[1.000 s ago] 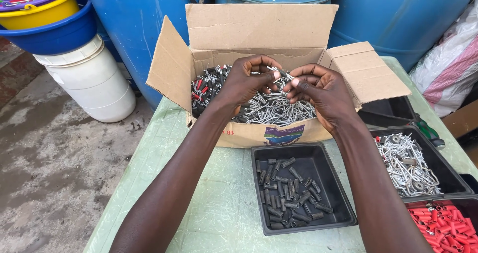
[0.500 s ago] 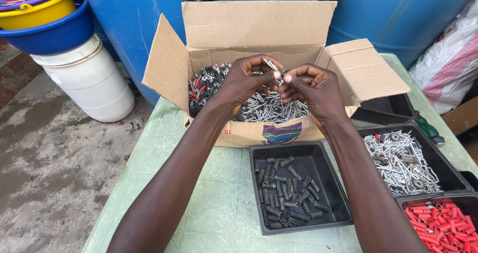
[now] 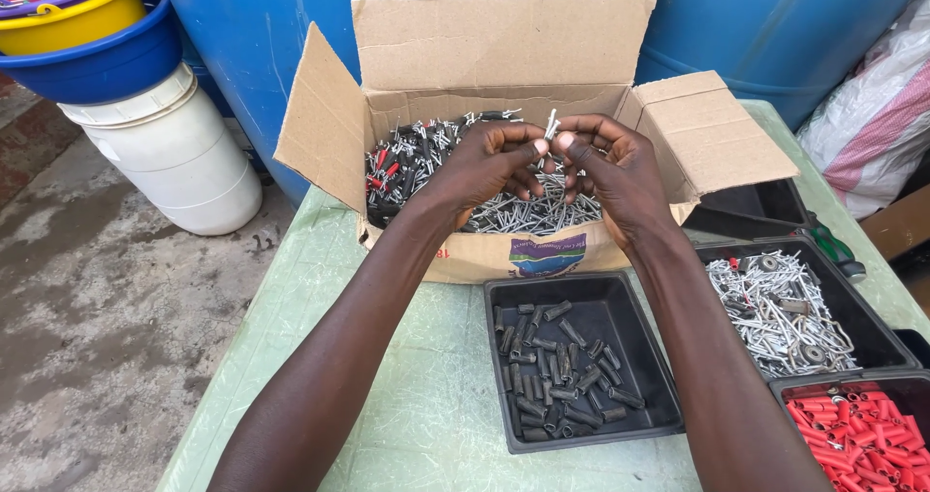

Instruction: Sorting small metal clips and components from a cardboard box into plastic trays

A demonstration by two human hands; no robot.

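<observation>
Both my hands hover over an open cardboard box [image 3: 504,56] filled with mixed silver screws, black sleeves and red plugs. My left hand [image 3: 489,168] and my right hand [image 3: 610,168] meet fingertip to fingertip, together pinching a small silver screw piece [image 3: 551,124] held upright between them. Below the box, a black tray [image 3: 504,366] holds several dark grey sleeves [image 3: 557,366]. To its right a second black tray [image 3: 862,293] carries silver screws [image 3: 775,308], and a third tray holds red plugs [image 3: 852,434].
The box and trays rest on a pale green table [image 3: 387,376]. Blue barrels [image 3: 252,27] stand behind it. At the left are a white bucket [image 3: 170,153] and stacked blue, yellow and purple basins [image 3: 87,27]. A white sack [image 3: 872,114] lies at the right.
My hands stayed together over the box and lifted the small silver piece a little higher between the fingertips. The view has shifted slightly.
</observation>
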